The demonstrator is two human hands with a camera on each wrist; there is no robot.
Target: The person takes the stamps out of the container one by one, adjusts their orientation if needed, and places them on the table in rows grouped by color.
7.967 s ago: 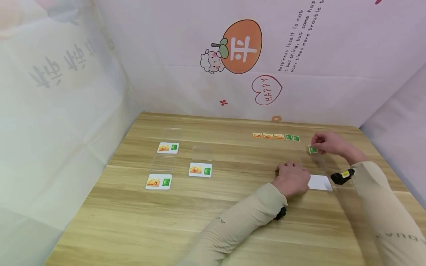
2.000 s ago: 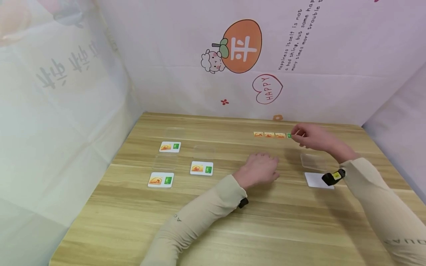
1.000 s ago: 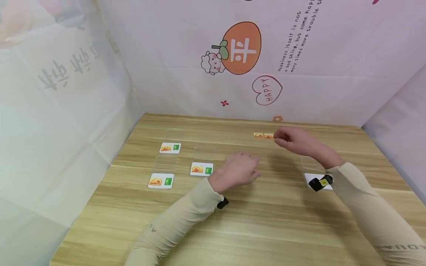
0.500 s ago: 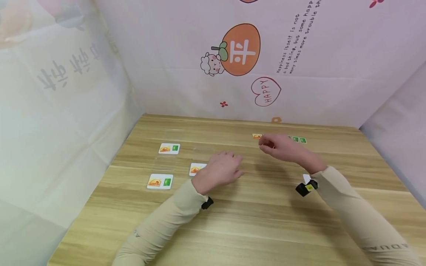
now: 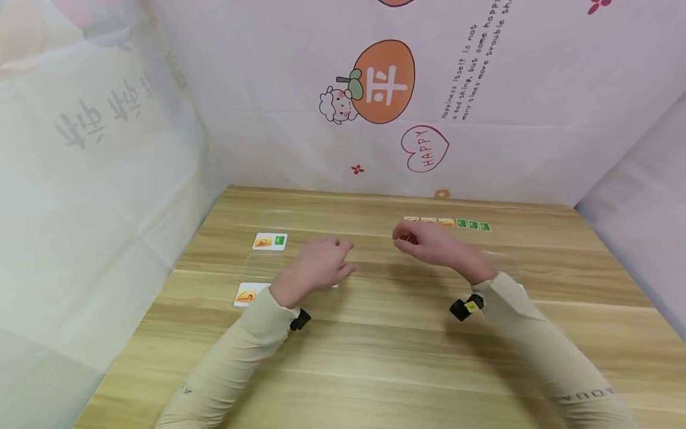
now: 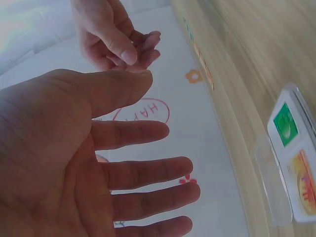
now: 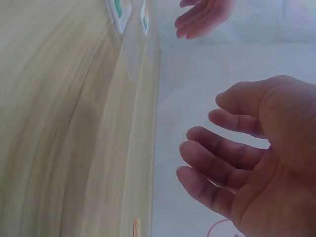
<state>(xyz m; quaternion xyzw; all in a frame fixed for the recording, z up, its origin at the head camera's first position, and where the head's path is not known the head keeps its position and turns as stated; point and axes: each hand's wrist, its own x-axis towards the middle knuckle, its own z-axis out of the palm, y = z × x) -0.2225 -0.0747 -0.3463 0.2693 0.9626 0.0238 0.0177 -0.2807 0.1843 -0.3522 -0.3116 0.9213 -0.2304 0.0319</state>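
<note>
My left hand hovers over the table's left half with fingers spread and nothing in them. Below it lies a white card with an orange picture and a green one, mostly hidden in the head view. Two similar cards lie further left, a back one and a front one, the latter partly covered by the left hand. Loosely bent, the fingers of my right hand hold nothing. Just behind it runs a row of small picture pieces, orange ones and green ones.
Clear plastic rectangles lie behind the cards, one of them beside the nearest card. Another clear rectangle and a white card, almost hidden by the right sleeve, lie at the right. Printed cloth walls border the wooden table.
A green piece from the right hand has joined the row, which the right hand then straightened, moving leftward along it. The left hand has left the white card and moved left over the other cards.
</note>
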